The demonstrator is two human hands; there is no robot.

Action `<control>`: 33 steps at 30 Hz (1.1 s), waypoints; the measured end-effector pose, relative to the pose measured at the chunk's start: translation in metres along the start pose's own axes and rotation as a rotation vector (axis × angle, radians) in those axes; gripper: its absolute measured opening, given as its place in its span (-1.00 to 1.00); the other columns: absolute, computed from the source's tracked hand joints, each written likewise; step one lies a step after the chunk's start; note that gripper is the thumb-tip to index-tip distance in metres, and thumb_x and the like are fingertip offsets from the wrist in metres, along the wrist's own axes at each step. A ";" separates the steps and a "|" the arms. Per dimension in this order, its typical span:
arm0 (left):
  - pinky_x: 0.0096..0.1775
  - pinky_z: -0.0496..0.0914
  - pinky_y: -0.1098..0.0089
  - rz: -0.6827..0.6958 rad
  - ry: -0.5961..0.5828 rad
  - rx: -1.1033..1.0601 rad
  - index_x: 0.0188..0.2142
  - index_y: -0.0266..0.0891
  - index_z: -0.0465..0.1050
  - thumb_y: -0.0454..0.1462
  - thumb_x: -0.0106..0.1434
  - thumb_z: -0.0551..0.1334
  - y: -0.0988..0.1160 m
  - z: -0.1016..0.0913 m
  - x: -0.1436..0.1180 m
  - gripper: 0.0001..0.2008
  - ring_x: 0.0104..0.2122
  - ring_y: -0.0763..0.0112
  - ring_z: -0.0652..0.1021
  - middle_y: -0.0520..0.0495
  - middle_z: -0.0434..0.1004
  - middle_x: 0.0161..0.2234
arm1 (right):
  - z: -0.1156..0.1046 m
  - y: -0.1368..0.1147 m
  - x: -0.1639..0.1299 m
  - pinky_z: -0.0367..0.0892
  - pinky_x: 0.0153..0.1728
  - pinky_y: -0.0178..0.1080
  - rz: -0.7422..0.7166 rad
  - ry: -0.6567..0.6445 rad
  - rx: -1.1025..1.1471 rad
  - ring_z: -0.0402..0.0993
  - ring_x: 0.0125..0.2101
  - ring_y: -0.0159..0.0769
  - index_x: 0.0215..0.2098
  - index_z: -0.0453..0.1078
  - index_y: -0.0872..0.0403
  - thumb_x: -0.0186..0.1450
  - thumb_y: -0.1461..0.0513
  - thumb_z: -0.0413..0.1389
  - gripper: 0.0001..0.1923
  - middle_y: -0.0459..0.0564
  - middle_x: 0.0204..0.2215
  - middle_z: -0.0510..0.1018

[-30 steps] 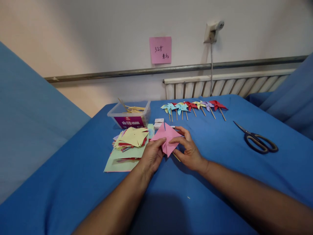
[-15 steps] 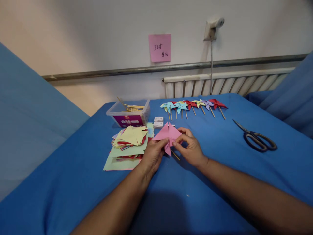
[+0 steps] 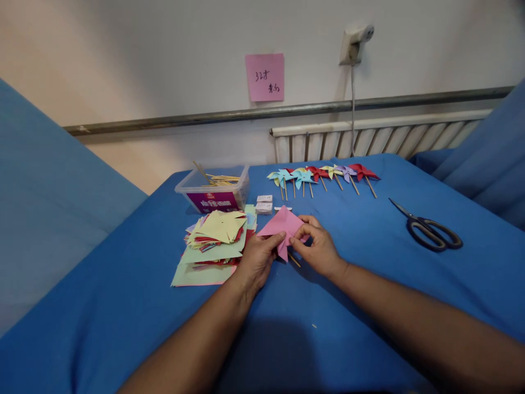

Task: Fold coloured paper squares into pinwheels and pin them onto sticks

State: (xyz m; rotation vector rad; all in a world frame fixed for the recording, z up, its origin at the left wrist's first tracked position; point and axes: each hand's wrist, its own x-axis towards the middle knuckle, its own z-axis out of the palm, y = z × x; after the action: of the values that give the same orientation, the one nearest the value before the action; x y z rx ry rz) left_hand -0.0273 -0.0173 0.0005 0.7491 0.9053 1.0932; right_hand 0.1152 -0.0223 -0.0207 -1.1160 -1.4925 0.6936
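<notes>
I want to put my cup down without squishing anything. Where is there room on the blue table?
Bare blue cloth lies between the right hand and the black-handled scissors, and along the near edge. It is crowded from the stack of coloured paper squares back to the row of paper pinwheels.

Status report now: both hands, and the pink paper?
Left hand and right hand both pinch pink paper above blue table. Wooden stick beneath it. Nothing obstructing.

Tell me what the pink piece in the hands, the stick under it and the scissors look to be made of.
Pink piece: thin matte paper, since it shows sharp folds. Stick: pale and slim, probably wood or bamboo. Scissors: dull grey blades, likely metal, with dark loop handles that look like plastic, though that stays uncertain.
</notes>
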 end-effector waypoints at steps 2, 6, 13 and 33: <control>-0.21 0.45 0.32 -0.007 -0.002 -0.002 -0.19 -0.40 0.56 -0.31 0.01 0.42 0.000 0.000 0.000 -0.66 -0.36 0.28 0.60 -0.21 0.64 -0.32 | 0.000 0.000 0.000 0.34 -0.23 -0.19 0.003 -0.006 -0.001 0.42 -0.17 -0.20 -0.57 0.36 0.03 0.09 0.28 0.16 -0.90 0.03 -0.20 0.43; -0.21 0.45 0.32 -0.013 0.011 -0.002 -0.18 -0.40 0.55 -0.32 0.00 0.42 0.000 -0.001 0.001 -0.65 -0.35 0.28 0.59 -0.22 0.64 -0.31 | -0.001 0.001 0.001 0.33 -0.22 -0.20 0.012 -0.010 0.002 0.42 -0.16 -0.19 -0.58 0.36 0.03 0.09 0.27 0.15 -0.89 0.03 -0.21 0.44; -0.16 0.44 0.30 -0.021 0.009 -0.007 -0.20 -0.41 0.55 -0.32 -0.02 0.43 0.000 0.000 0.001 -0.64 -0.32 0.26 0.60 -0.23 0.64 -0.30 | 0.000 0.003 0.001 0.34 -0.26 -0.24 0.023 -0.022 0.013 0.43 -0.20 -0.25 -0.57 0.35 0.05 0.10 0.27 0.14 -0.90 0.01 -0.21 0.45; -0.23 0.44 0.35 -0.030 0.030 -0.005 -0.22 -0.41 0.55 -0.33 -0.04 0.44 -0.001 -0.001 0.001 -0.65 -0.37 0.31 0.58 -0.19 0.63 -0.34 | 0.001 0.002 0.001 0.32 -0.25 -0.26 0.048 -0.004 0.042 0.41 -0.28 -0.29 -0.61 0.32 0.03 0.13 0.24 0.12 -0.84 -0.10 -0.48 0.37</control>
State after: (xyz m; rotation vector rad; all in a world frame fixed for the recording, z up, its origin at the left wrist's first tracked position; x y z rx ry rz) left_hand -0.0275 -0.0160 -0.0006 0.7142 0.9363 1.0827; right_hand 0.1145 -0.0200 -0.0225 -1.1222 -1.4520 0.7578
